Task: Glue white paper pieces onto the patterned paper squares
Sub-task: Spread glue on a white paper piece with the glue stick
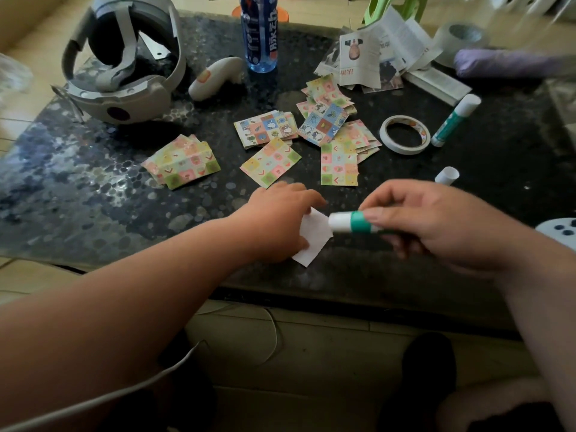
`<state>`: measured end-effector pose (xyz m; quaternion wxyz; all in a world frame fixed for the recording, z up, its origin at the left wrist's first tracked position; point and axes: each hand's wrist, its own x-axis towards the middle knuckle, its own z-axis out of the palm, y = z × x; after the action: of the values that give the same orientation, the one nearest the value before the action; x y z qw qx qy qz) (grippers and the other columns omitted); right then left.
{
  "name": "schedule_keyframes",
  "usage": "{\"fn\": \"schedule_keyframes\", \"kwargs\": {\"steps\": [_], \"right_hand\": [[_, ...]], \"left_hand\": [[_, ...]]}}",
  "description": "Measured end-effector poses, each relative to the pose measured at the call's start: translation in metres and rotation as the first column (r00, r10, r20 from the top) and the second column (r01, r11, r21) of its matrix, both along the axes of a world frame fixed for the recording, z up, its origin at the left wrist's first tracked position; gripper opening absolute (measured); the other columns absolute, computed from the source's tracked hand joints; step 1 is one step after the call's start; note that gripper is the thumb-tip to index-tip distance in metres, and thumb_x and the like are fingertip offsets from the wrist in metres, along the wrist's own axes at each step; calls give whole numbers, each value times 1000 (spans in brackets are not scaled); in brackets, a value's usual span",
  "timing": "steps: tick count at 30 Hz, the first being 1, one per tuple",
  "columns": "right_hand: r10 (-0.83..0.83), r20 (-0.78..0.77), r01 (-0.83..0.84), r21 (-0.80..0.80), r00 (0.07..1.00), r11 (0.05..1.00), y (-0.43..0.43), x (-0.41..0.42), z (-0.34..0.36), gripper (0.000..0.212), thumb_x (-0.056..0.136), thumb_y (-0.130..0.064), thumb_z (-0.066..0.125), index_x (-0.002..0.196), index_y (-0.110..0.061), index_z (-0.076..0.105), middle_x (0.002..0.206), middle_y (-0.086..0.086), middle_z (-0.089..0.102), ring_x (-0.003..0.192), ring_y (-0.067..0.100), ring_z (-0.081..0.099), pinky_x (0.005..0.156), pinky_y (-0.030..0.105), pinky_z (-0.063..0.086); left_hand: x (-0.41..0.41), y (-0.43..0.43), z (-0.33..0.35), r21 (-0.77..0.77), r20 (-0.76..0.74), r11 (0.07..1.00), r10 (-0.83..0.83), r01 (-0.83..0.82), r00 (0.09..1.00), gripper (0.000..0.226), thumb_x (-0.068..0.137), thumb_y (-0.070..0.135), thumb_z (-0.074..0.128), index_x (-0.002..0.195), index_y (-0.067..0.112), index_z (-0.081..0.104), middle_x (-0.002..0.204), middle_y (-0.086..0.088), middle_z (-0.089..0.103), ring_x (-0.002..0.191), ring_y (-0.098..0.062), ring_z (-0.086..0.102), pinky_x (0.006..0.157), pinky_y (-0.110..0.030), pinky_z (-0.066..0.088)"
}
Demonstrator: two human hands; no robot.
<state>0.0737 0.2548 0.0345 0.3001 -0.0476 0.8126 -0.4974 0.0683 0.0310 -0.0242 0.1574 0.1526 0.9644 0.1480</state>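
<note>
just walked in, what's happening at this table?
A person is gluing. The left hand presses on a white paper piece on the dark table; the right hand grips an uncapped glue stick, its tip at the paper's edge. Patterned paper squares lie in piles beyond, untouched.

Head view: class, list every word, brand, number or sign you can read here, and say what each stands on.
"脉动": white characters running up the label of the blue bottle; its smaller print is too small to read.
Printed paper scraps: text columns and red characters, too blurred to read.
Core of the tape roll: marks, unreadable.
The glue stick in the right hand: no text shows.
</note>
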Motion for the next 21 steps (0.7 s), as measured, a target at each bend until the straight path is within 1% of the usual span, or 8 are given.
{"fn": "schedule_keyframes", "kwargs": {"steps": [2, 6, 10, 13, 15, 18, 20, 21], "right_hand": [[-126, 46, 130, -121, 991, 984, 9, 1, 1, 13, 99, -23, 62, 105, -17, 71, 64, 6, 55, 51, 13, 44, 53, 28, 42], [-275, 134, 297, -191, 952, 936, 12, 0, -4, 15, 101, -22, 61, 113, -19, 69, 71, 6, 62, 57, 15, 47, 58, 32, 42], [-234, 204, 274, -198, 951, 941, 10, 1, -4, 18, 101, -14, 62, 117, -20, 66, 84, 6, 72, 66, 13, 57, 59, 27, 47], [-226, 242, 269, -166, 944, 949, 7, 1, -7, 24, 97, -1, 63, 113, -19, 65, 92, 8, 74, 70, 12, 61, 60, 26, 51], [-233, 262, 279, -153, 936, 948, 6, 1, -9, 27, 93, 7, 59, 110, -13, 65, 90, 10, 69, 68, 14, 59, 57, 26, 52], [-271, 242, 305, -115, 932, 946, 3, -1, -11, 15, 90, 1, 64, 92, -13, 60, 79, 8, 56, 64, 15, 51, 55, 29, 49], [-279, 141, 290, -61, 950, 955, 3, -2, -12, 22, 86, -14, 77, 80, -21, 57, 71, 2, 50, 62, 16, 48, 57, 33, 46], [-275, 83, 280, -45, 958, 959, 3, -2, -11, 26, 83, -22, 82, 74, -23, 57, 67, 0, 49, 60, 16, 47, 58, 35, 44]], "left_hand": [[-11, 5, 6, -75, 4, 996, -41, 41, 999, 80, 80, 42, 81, 146, 40, 37, 141, 7, 43, 130, -20, 39, 106, -40, 35], [-26, 18, 19, -155, 123, 985, -61, 80, 990, 86, 76, 42, 85, 147, 39, 36, 140, 5, 46, 131, -23, 38, 104, -41, 37], [-34, 28, 25, -191, 237, 981, 26, 21, 971, 75, 73, 35, 88, 136, 35, 48, 133, 3, 55, 121, -23, 51, 90, -38, 48], [-36, 30, 24, -192, 257, 981, 82, -33, 963, 62, 76, 31, 86, 130, 31, 56, 129, 4, 57, 110, -20, 55, 80, -32, 45], [-34, 30, 23, -197, 260, 980, 90, -39, 961, 54, 81, 29, 82, 130, 28, 59, 126, 4, 59, 105, -19, 56, 78, -30, 45], [-31, 30, 24, -116, 247, 988, 123, -97, 961, 46, 84, 22, 75, 128, 26, 62, 105, 7, 59, 90, -15, 58, 64, -25, 44], [-28, 29, 28, 55, 282, 963, 238, -263, 929, 41, 84, 17, 73, 123, 29, 64, 97, 8, 58, 84, -11, 58, 60, -25, 46], [-25, 29, 31, 177, 338, 908, 306, -380, 890, 37, 85, 14, 71, 117, 30, 65, 100, 5, 61, 87, -14, 61, 64, -29, 52]]}}
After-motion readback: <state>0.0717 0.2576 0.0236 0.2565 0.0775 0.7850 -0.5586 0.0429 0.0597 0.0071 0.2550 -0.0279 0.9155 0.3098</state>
